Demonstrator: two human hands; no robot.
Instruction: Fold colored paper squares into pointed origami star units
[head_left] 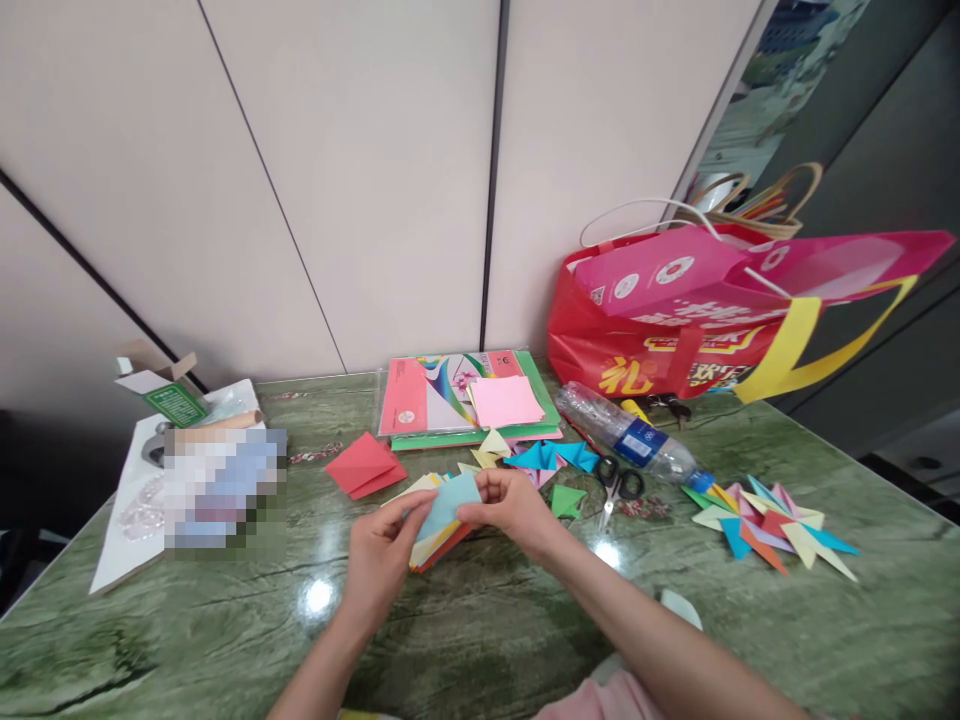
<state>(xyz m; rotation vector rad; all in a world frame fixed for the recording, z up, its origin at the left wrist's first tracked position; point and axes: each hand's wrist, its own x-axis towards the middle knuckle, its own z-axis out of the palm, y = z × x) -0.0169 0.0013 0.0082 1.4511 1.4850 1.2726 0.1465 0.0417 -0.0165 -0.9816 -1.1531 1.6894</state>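
Perhaps watch for stray creases in the light blue paper (453,500), pinched at left by the left hand (381,540) and at right by the right hand (517,508) on the near side of the pink sheets (508,402), from uneven pulling or slipping yellow-orange layers (442,550) beneath.

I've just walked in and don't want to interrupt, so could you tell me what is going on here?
A person's left hand and right hand are pinching a light blue paper, with yellow and orange paper showing beneath it. Folded red paper lies beyond the left hand, and scissors rest on the green table.
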